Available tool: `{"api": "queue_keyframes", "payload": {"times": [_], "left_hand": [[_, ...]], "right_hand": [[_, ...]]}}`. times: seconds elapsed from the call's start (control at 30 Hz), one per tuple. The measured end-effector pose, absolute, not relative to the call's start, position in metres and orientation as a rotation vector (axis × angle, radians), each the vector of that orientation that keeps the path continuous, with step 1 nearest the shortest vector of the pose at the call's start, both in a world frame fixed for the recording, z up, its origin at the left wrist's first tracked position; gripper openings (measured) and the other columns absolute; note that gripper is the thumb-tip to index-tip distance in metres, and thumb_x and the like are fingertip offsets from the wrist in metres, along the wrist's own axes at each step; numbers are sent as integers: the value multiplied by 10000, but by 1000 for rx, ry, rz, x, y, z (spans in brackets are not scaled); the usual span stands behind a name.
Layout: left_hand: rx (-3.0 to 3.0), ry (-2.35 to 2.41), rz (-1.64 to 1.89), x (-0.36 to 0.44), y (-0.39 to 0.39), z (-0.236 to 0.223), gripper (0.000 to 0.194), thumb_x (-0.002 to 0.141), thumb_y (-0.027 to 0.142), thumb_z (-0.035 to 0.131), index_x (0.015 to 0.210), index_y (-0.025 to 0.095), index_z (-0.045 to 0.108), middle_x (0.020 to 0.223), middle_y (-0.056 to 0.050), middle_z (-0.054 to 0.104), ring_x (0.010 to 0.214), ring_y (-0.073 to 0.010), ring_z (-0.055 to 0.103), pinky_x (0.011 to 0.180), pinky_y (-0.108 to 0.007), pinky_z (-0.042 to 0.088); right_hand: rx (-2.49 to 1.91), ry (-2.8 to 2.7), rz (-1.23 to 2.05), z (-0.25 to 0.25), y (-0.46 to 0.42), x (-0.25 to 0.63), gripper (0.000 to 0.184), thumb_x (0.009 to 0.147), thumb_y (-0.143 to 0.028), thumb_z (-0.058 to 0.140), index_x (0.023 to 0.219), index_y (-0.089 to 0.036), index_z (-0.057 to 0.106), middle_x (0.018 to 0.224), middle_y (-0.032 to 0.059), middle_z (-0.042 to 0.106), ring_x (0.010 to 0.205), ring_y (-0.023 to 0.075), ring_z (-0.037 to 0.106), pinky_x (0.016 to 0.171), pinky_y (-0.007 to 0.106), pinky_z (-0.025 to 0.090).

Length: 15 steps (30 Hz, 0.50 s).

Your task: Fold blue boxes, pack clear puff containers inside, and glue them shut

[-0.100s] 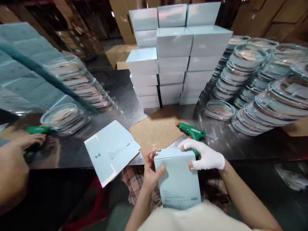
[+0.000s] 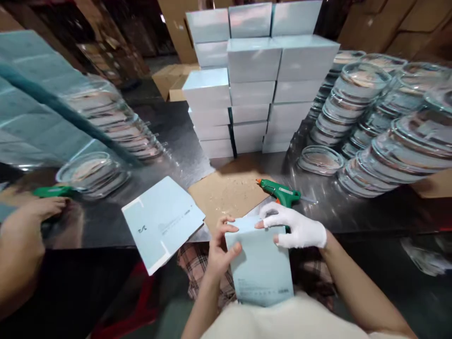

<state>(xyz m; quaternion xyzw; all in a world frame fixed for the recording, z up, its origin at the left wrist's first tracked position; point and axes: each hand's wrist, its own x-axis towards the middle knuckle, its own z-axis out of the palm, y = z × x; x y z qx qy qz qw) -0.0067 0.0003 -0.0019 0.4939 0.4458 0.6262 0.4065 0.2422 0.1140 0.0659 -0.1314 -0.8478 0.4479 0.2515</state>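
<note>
A pale blue box (image 2: 261, 266) stands on end against my body, its top at the table's near edge. My bare left hand (image 2: 221, 247) grips its upper left corner, fingers curled over the top flap. My right hand (image 2: 298, 229), in a white glove, pinches the upper right corner and presses the flap. Just behind my right hand lies a green glue gun (image 2: 280, 192) on the dark table (image 2: 176, 141). A flat pale blue carton blank (image 2: 162, 221) lies to the left, overhanging the table edge.
A brown cardboard sheet (image 2: 229, 190) lies mid-table. Stacked pale blue boxes (image 2: 254, 80) fill the back. Piles of clear round containers (image 2: 381, 117) stand on the right and left (image 2: 106, 122). Another person's hand (image 2: 24, 226) rests at the far left by a second green glue gun (image 2: 52, 190).
My right fingers have slid a little left along the box top, and my left fingers have curled further over the flap. The box has shifted slightly.
</note>
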Motion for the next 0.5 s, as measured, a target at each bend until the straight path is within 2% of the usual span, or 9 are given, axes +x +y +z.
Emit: {"api": "queue_keyframes", "payload": {"times": [0.1,0.17,0.23,0.3,0.33,0.4,0.47,0.5], "left_hand": [[1254,1130,1548,-10,-1,-1,290,848,500,830,977,252,754,1203,-70,634,1188,-234,601,940,-290,492],[1245,1174,1574,-13,-2,3,285,836,481,842,956,238,752,1202,-72,657,1179,-236,618,937,-294,504],[1131,1286,1747,-18,-3,9,273,817,439,868,966,249,742,1216,-40,682,1172,-211,634,963,-281,502],[894,1404,2103,-22,-2,16,261,855,415,843,1062,313,721,1265,26,683,1184,-175,629,1004,-276,497],[768,1414,2276,-23,-1,18,263,900,426,800,1135,366,698,1320,61,666,1208,-170,617,1026,-291,501],[632,1352,2413,-22,2,17,307,972,522,683,1267,458,632,1448,92,608,1304,-213,577,1076,-377,516],[653,1328,2255,-19,6,14,446,968,671,584,1352,446,592,1548,37,551,1424,-310,505,1138,-512,494],[718,1387,2139,-19,8,13,532,943,706,589,1386,410,581,1577,-10,526,1480,-351,453,1177,-569,454]], "right_hand": [[-292,-2315,1266,65,118,240,355,1013,-468,645,1282,-256,739,1234,99,628,1188,229,608,1083,434,486],[-384,-2255,1333,60,114,243,406,984,-532,678,1287,-267,730,1299,105,611,1224,237,604,1099,442,486],[-660,-2033,1386,53,101,248,650,860,-665,773,1364,-273,655,1360,119,579,1211,244,617,1042,425,537],[-920,-1728,1445,44,80,251,881,735,-821,771,1379,-245,596,1265,122,626,1053,223,668,886,366,600],[-988,-1629,1488,40,68,251,930,695,-875,747,1344,-225,605,1174,112,665,959,212,683,818,344,611],[-1061,-1555,1550,34,47,247,880,682,-904,726,1205,-197,680,1014,94,726,847,215,700,793,356,625],[-1161,-1504,1483,36,37,239,747,729,-841,749,1108,-198,742,1003,103,774,864,249,731,849,394,640],[-1195,-1496,1406,40,36,236,653,780,-784,748,1074,-201,765,1005,104,789,875,259,742,866,403,642]]}}
